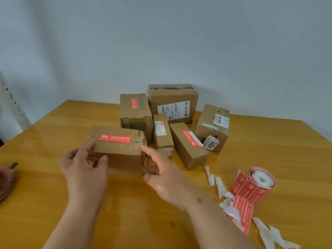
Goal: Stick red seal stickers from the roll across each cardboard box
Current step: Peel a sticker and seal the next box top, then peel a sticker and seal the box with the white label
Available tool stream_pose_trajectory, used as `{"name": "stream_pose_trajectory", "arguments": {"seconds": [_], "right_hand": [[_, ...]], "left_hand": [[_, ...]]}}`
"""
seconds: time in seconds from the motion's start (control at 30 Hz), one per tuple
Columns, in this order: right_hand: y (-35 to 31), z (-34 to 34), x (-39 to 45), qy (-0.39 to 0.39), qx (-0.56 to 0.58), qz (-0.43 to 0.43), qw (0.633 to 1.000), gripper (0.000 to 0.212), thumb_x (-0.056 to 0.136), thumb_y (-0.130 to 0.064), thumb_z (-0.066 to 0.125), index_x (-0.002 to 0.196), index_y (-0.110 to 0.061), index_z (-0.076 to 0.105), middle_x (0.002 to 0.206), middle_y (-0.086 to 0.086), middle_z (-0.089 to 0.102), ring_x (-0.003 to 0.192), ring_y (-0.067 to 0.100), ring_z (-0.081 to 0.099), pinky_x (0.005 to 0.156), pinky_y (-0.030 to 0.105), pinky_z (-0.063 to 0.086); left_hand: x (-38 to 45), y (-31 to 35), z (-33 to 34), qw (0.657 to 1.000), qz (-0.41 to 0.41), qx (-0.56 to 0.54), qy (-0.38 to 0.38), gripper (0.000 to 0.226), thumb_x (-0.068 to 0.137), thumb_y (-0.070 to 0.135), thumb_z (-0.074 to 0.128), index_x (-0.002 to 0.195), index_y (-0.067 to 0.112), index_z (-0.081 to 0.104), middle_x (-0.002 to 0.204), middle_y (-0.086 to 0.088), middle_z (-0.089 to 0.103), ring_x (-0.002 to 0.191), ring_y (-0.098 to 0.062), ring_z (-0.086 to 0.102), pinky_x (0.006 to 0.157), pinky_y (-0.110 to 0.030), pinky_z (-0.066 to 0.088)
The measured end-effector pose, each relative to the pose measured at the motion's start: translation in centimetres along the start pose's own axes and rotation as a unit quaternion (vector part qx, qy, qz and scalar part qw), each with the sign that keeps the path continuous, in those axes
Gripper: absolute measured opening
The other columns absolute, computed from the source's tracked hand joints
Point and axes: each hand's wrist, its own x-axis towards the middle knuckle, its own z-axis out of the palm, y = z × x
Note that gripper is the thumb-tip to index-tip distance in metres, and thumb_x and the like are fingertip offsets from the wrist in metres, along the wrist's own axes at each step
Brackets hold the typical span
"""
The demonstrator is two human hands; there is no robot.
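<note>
I have the nearest cardboard box [116,150] between my two hands on the desk [53,126]. My left hand [84,166] grasps its left end, fingers [90,145] curled over the top edge and the thumb against the front face. My right hand [161,175] is at the box's right end with the fingers [147,150] fairly straight and released; the forefinger reaches to the upper right corner and the thumb lies along the lower front corner, though I cannot tell whether they press on the cardboard. A red seal sticker [114,138] lies across the top seam of this box, just beyond my fingertips.

Beyond my fingers stand five more boxes in a cluster. The tall one [135,115] and the long one [188,146] carry red stickers too.

Right of my right hand lies the sticker roll [258,184], its red strip [242,212] trailing toward me, with white backing scraps [215,182] scattered beside it.
</note>
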Motion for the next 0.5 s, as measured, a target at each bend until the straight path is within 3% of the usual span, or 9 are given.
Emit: {"name": "stream_pose_trajectory", "arguments": {"seconds": [0.1, 0.17, 0.23, 0.33, 0.43, 0.5], "right_hand": [[0.2, -0.7, -0.4, -0.002, 0.007, 0.002, 1.000, 0.067, 0.094, -0.013, 0.053, 0.145, -0.045, 0.023, 0.149, -0.017, 0.034, 0.133, 0.001, 0.036, 0.103, 0.028, 0.041], [0.2, -1.5, -1.1, 0.019, -0.033, -0.003, 0.999, 0.061, 0.094, -0.019, 0.054, 0.145, -0.040, 0.028, 0.149, -0.017, 0.033, 0.133, 0.002, 0.035, 0.109, 0.032, 0.037], [0.2, -2.6, -2.1, 0.060, -0.080, -0.009, 0.995, 0.051, 0.094, -0.024, 0.054, 0.141, -0.037, 0.037, 0.141, -0.018, 0.038, 0.125, -0.002, 0.041, 0.106, 0.028, 0.040], [0.5, -4.8, -4.4, 0.133, -0.122, -0.004, 0.984, 0.039, 0.094, -0.026, 0.054, 0.131, -0.037, 0.048, 0.119, -0.022, 0.048, 0.109, -0.007, 0.047, 0.096, 0.018, 0.042], [1.3, -7.0, -7.0, 0.203, -0.162, 0.001, 0.966, 0.029, 0.093, -0.028, 0.056, 0.120, -0.040, 0.055, 0.107, -0.028, 0.050, 0.104, -0.010, 0.047, 0.085, 0.011, 0.041], [2.1, -8.3, -8.8, 0.251, -0.181, 0.010, 0.951, 0.022, 0.092, -0.027, 0.057, 0.111, -0.039, 0.058, 0.101, -0.028, 0.051, 0.101, -0.008, 0.049, 0.080, 0.007, 0.037]], "left_hand": [[0.0, 0.7, 0.8, 1.000, -0.009, -0.001, 0.000, 0.050, 0.094, 0.015, 0.060, 0.141, 0.021, 0.045, 0.150, -0.007, 0.019, 0.077, -0.010, 0.042, 0.086, -0.026, 0.034], [-0.1, 0.8, 1.3, 1.000, -0.012, -0.003, -0.006, 0.053, 0.095, 0.016, 0.059, 0.144, 0.021, 0.042, 0.152, -0.005, 0.017, 0.089, -0.015, 0.044, 0.086, -0.029, 0.036], [-0.4, 0.8, 1.9, 1.000, -0.016, -0.007, 0.004, 0.051, 0.094, 0.016, 0.059, 0.142, 0.022, 0.043, 0.152, -0.003, 0.017, 0.101, -0.020, 0.044, 0.088, -0.033, 0.037], [-1.3, 0.8, 2.9, 0.999, -0.005, -0.001, 0.044, 0.047, 0.090, 0.018, 0.062, 0.135, 0.023, 0.047, 0.148, -0.005, 0.022, 0.129, -0.031, 0.034, 0.105, -0.046, 0.036], [-2.5, 1.3, 3.5, 0.997, 0.007, 0.012, 0.070, 0.042, 0.087, 0.024, 0.065, 0.126, 0.028, 0.050, 0.145, -0.006, 0.026, 0.132, -0.034, 0.030, 0.106, -0.061, 0.032], [-3.8, 2.3, 3.9, 0.996, 0.024, 0.005, 0.084, 0.038, 0.086, 0.024, 0.066, 0.121, 0.031, 0.050, 0.143, -0.006, 0.029, 0.131, -0.033, 0.032, 0.105, -0.063, 0.032]]}}
